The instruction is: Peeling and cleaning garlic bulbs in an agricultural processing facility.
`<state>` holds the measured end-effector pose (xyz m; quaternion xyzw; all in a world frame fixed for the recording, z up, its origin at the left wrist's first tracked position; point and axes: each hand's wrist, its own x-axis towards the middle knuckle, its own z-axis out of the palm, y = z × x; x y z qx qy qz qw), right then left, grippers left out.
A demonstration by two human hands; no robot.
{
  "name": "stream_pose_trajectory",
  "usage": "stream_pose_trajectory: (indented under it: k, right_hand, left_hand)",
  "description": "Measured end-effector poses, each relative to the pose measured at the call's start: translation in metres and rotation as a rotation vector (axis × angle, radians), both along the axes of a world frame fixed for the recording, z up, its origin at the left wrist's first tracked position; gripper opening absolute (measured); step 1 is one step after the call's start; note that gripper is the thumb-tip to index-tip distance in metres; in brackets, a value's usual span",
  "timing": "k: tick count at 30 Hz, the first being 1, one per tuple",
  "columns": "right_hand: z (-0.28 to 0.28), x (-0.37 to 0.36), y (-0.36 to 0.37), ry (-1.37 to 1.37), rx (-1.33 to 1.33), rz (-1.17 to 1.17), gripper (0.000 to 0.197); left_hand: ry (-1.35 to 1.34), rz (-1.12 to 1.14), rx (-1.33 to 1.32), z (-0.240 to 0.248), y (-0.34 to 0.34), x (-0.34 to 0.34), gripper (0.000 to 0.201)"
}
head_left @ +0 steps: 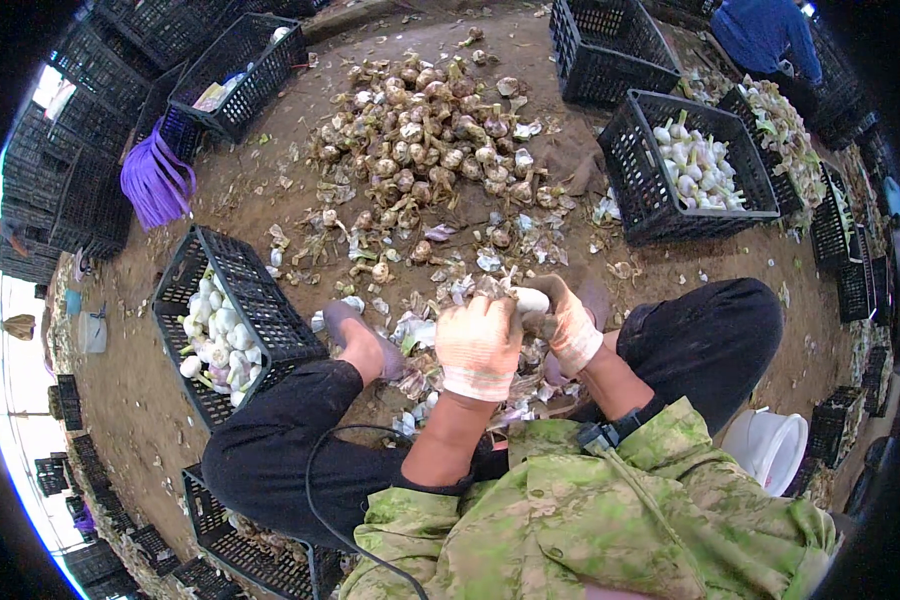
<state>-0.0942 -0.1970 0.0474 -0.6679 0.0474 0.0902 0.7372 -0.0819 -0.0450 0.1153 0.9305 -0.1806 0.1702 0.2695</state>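
Both my hands wear pale gloves with orange palms and are held together in front of my lap. My left hand [480, 345] is curled closed, with dry brown husk showing over its fingers. Between the hands a white garlic bulb [531, 300] shows in part. My right hand [570, 328] wraps round it from the other side, its glove fingers stained dark. Fingers hide the rest of the bulb. Beyond them a large heap of unpeeled garlic [430, 130] lies on the dirt floor. Shed skins [415, 330] litter the ground between my feet.
Black crates of cleaned white garlic stand at my left [260, 300] and front right [635, 190]. Another crate [235, 80] with purple straps [157, 180] is at far left. A white bucket [770, 445] sits by my right knee. A person in blue [765, 35] is at far right.
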Motion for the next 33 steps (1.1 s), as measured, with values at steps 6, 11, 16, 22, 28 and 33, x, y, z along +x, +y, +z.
stream_pose_trajectory:
  k: [6,11,16,22,28,33]
  right_hand:
    - [0.035,-0.011,0.0,0.107,0.811,0.065,0.065]
    - [0.039,-0.007,-0.003,0.275,0.905,0.076,0.075]
    - [0.02,0.004,-0.008,0.361,0.81,-0.133,0.059]
    - [0.05,0.031,-0.083,0.204,0.464,-0.62,0.041]
    - [0.019,0.033,-0.055,0.375,0.629,-0.373,0.025]
    - [-0.01,0.036,-0.003,0.219,0.352,0.115,0.014]
  left_hand:
    - [0.575,0.118,-0.988,-0.024,0.018,0.015,0.008]
    - [0.859,0.092,-1.628,-0.045,0.054,0.019,0.034]
    - [0.725,-0.054,-1.716,-0.032,0.08,0.02,0.036]
    - [0.666,0.071,0.203,-0.065,0.086,0.022,0.04]
    - [0.381,0.284,-0.515,-0.11,0.056,0.053,0.029]
    - [0.488,0.302,-0.19,-0.129,0.025,0.13,0.049]
